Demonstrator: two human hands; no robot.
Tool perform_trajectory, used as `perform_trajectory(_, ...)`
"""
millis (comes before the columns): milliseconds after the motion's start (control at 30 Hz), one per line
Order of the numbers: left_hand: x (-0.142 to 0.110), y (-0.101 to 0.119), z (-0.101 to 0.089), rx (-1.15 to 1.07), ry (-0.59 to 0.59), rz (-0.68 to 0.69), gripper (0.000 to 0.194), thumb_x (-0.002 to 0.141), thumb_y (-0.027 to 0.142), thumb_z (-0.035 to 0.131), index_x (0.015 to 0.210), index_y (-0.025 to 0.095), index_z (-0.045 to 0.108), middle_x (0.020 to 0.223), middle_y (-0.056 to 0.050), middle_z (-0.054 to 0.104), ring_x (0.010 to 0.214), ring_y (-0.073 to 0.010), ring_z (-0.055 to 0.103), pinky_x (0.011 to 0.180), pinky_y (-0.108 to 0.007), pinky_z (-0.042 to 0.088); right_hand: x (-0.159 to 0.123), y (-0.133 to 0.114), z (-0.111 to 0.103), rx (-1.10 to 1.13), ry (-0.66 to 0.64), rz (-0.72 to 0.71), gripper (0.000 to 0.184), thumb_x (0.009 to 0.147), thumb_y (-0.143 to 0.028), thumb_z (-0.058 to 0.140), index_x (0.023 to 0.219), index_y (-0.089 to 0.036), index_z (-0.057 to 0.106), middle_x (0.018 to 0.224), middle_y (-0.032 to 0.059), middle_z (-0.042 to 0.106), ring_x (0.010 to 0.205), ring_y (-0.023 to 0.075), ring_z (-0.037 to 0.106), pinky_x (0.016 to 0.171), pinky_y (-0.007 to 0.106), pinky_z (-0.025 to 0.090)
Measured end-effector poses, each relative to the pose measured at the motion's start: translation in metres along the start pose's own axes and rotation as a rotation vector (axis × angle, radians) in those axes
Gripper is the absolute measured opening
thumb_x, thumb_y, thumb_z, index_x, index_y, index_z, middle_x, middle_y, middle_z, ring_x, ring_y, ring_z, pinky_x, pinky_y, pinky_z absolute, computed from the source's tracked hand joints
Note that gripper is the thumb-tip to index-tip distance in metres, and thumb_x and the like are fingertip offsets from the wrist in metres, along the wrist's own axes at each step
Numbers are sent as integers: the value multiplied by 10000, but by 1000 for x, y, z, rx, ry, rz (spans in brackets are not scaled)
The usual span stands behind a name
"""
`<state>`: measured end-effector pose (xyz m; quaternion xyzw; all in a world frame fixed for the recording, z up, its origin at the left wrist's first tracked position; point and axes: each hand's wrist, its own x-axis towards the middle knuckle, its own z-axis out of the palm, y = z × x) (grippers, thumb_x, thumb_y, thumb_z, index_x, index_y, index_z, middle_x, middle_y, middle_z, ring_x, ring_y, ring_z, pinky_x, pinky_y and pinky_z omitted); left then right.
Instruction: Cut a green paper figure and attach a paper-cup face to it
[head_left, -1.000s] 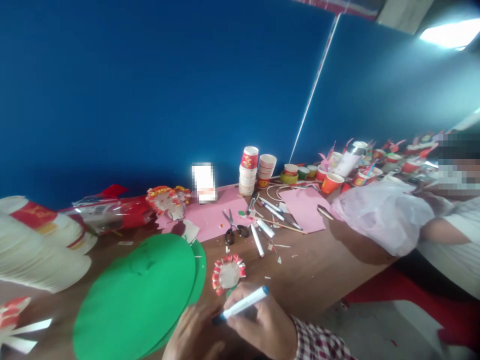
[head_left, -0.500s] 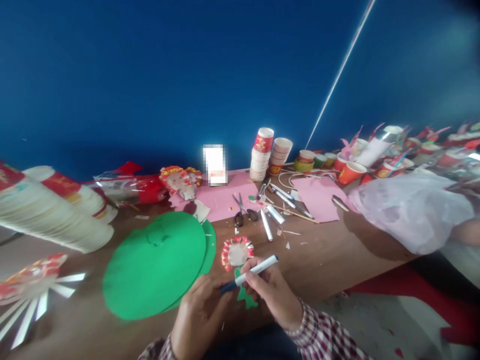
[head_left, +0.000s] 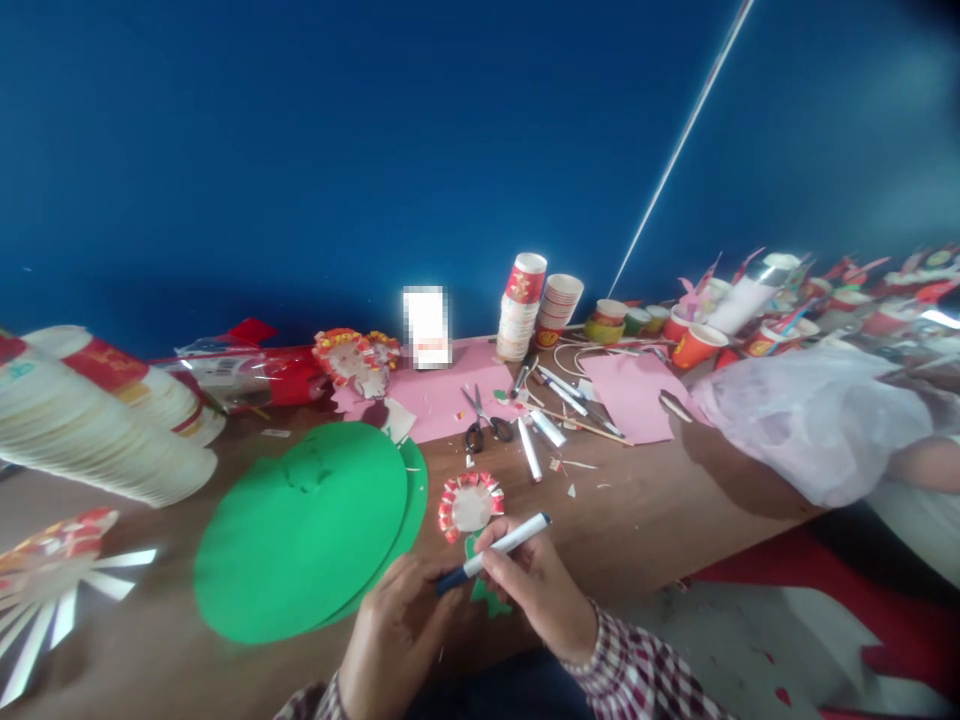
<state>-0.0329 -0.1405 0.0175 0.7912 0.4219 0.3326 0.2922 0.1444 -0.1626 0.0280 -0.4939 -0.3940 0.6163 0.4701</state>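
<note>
Between my hands is a white marker [head_left: 517, 538] with a dark blue cap at its lower left end. My left hand [head_left: 397, 618] has its fingers closed at that capped end. The barrel is pinched by my right hand [head_left: 536, 580], thumb on top. Below the marker a small green paper cutout [head_left: 489, 598] shows, joined or lying close to a round paper flower [head_left: 471, 507] with a red and white rim. My right hand partly covers the cutout. Large green paper circles [head_left: 300, 540] lie to the left of my hands.
Black-handled scissors [head_left: 487, 428] and loose markers [head_left: 529, 450] lie beyond the flower, near pink paper [head_left: 442, 405]. Stacked paper cups [head_left: 519, 315] stand at the back; more cup stacks [head_left: 112, 430] lean at left. On the right are a plastic bag [head_left: 810, 420] and another person's arm [head_left: 930, 465].
Both hands keep the same grip on the marker. The whole view has shifted slightly, so things sit a little further left.
</note>
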Motion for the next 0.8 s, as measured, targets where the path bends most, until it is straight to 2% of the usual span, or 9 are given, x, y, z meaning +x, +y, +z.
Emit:
perform_trajectory(167,-3,-9,0,41,-4,61,194,810,310,591,990,240,604,872,-11,677,795,-146,643,692,-229,536,4,-4,-9,-97,-8,-98,309,863,-460,505,784,-162,516,586,-43,451,514,76,412,493,204,333)
perform_trajectory(300,-10,-28,-1,110,-37,121,196,823,318,568,999,243,612,899,-31,680,829,-163,643,715,-245,540,10,-15,-33,-285,24,-137,313,901,-454,429,827,-163,519,619,-19,519,499,88,434,486,219,353)
perform_trajectory(367,-14,-38,-1,127,-28,134,186,827,328,561,977,233,617,884,-45,679,809,-171,644,696,-248,541,15,-23,-50,-415,88,-151,295,904,-445,421,889,-168,522,666,-6,546,524,104,481,499,227,389)
perform_trajectory(500,-19,-49,0,130,39,111,188,819,337,575,960,219,610,876,-51,677,791,-171,646,686,-235,541,32,-37,-82,-869,196,-191,214,894,-367,449,953,-173,520,711,12,597,631,148,583,597,256,435)
perform_trajectory(567,-19,-50,0,115,64,119,175,819,329,575,951,218,607,869,-47,674,786,-168,644,685,-230,538,43,-42,-93,-1176,294,-134,217,865,-321,493,1004,-155,512,750,43,635,664,180,611,589,266,418)
perform_trajectory(633,-19,-49,0,103,72,116,168,820,321,578,953,223,602,865,-37,672,787,-162,642,686,-223,535,54,-45,-99,-1485,333,-48,275,835,-309,538,1048,-138,508,743,73,654,679,222,632,564,275,392)
perform_trajectory(700,-18,-49,1,97,73,109,170,817,322,583,960,230,597,862,-23,669,785,-153,641,686,-215,531,63,-45,-100,-1655,333,-10,345,820,-293,561,1121,-148,474,739,76,668,681,239,646,547,272,374)
perform_trajectory(800,-18,-52,1,93,69,102,180,815,331,588,973,243,589,868,-2,665,788,-140,638,697,-207,527,73,-43,-96,-1716,301,-18,381,818,-278,565,1162,-178,434,714,55,675,661,245,656,521,268,357)
